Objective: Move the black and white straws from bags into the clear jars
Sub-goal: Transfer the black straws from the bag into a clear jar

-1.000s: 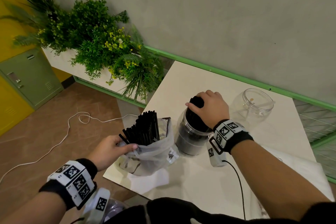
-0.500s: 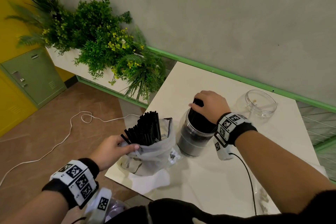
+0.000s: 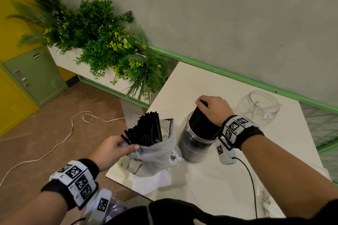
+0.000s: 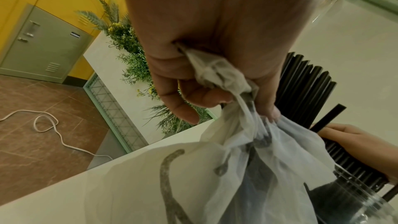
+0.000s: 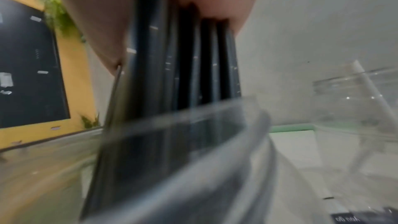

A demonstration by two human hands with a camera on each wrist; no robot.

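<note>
A translucent bag (image 3: pixel 155 153) (image 4: pixel 247 168) of black straws (image 3: pixel 146 129) stands near the table's left front corner. My left hand (image 3: pixel 117 149) (image 4: pixel 211 67) grips the bunched rim of the bag. Right of it stands a clear jar (image 3: pixel 196 144) (image 5: pixel 183 168) partly filled with black straws. My right hand (image 3: pixel 213 108) grips a bundle of black straws (image 3: pixel 201 124) (image 5: pixel 189 57) whose lower ends are inside that jar. A second clear jar (image 3: pixel 261 107) (image 5: pixel 355 101) stands at the back right with one white straw leaning in it.
The white table (image 3: pixel 210 86) ends at a green rail and grey wall behind. A planter of green plants (image 3: pixel 102 42) sits left of the table. A white cord (image 3: pixel 60 140) lies on the brown floor. A black cable (image 3: pixel 250 179) runs from my right wrist.
My right hand has pushed the straw bundle a little lower into the jar. The left hand has kept its hold on the bag.
</note>
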